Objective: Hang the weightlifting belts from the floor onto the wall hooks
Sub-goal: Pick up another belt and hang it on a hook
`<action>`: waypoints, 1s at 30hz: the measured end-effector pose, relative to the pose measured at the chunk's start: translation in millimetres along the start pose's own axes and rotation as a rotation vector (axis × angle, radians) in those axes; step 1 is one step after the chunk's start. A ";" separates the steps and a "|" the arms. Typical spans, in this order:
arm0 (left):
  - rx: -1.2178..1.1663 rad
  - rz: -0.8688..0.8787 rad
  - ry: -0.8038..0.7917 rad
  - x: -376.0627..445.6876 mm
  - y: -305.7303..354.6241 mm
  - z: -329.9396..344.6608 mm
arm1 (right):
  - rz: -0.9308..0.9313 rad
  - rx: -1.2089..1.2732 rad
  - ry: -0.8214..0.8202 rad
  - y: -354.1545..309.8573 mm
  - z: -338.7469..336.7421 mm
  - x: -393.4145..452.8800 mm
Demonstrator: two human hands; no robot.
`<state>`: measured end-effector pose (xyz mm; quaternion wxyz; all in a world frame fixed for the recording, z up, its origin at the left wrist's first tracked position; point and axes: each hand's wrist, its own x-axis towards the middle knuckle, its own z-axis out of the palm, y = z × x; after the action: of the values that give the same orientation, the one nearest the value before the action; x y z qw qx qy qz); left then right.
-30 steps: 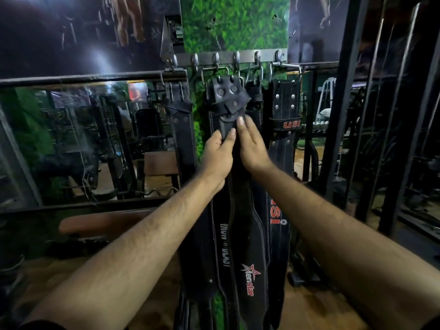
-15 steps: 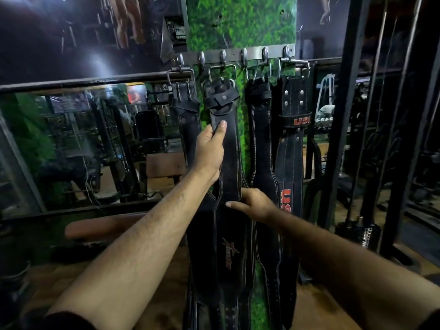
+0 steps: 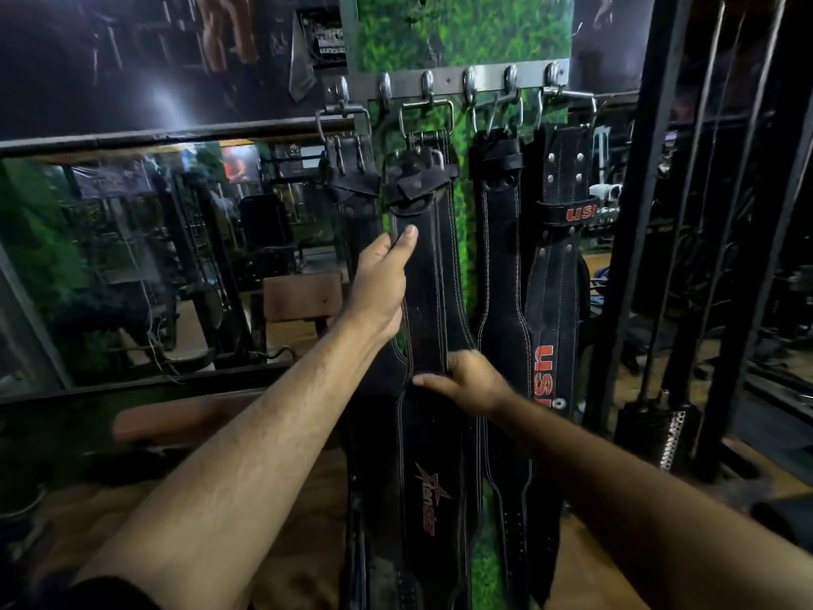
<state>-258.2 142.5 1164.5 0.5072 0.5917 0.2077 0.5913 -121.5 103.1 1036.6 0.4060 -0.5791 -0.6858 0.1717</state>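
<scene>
Several black weightlifting belts hang by their buckles from a metal hook rail on the green wall. The second from the left, a belt with a red star logo, hangs from its steel buckle on a hook. My left hand grips its left edge just below the buckle flap, thumb on the front. My right hand holds the same belt lower down, fingers curled round its right edge. Beside it hang a plain belt on the left, a stitched belt and a USI belt.
A wall mirror fills the left. A black steel rack post stands close on the right, with a weight stack at its foot. A brown padded bench sits low on the left over the wooden floor.
My right hand slid down from the buckle flap to the belt's middle. My left hand shifted to the belt's left edge and has stayed there. The view moved slightly closer.
</scene>
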 end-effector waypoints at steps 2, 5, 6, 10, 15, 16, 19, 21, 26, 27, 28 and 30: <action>-0.028 -0.049 -0.007 0.5 -3.8 -10.3 | 0.073 -0.273 -0.135 17.2 5.2 -5.7; -0.034 -0.076 -0.029 4.4 -2.6 -20.5 | 0.087 -0.397 -0.195 20.2 -0.8 -4.3; -0.028 -0.070 -0.033 6.6 -1.9 -22.2 | 0.077 -0.326 -0.157 11.1 -7.6 -2.3; 0.085 -0.018 -0.088 14.0 -1.1 -19.9 | -0.030 0.187 0.164 -41.5 -40.3 19.9; 0.211 0.007 -0.252 16.0 -4.1 -0.5 | -0.009 0.651 0.391 -94.9 -89.1 49.0; 0.234 -0.006 -0.284 15.7 -5.9 3.1 | -0.028 0.659 0.405 -99.0 -95.8 55.5; 0.283 -0.046 -0.355 12.2 -12.0 14.0 | -0.093 0.715 0.448 -102.7 -114.5 72.2; 0.293 -0.045 -0.336 11.9 -11.9 23.6 | -0.153 0.713 0.423 -99.4 -127.7 77.2; 0.200 0.058 -0.110 29.8 15.3 47.6 | -0.274 0.607 0.357 -86.5 -146.4 81.2; 0.155 0.044 -0.117 34.5 22.5 54.4 | -0.291 0.588 0.364 -84.1 -150.0 83.7; 0.105 0.009 -0.103 39.2 26.7 61.5 | -0.311 0.569 0.375 -80.7 -154.3 86.7; 0.061 -0.066 0.003 45.5 29.8 75.3 | -0.346 0.540 0.383 -72.6 -162.0 91.9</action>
<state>-190.4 142.4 1228.0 0.5079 0.5986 0.2460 0.5685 -46.5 131.2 1219.8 0.6881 -0.3482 -0.6152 0.1639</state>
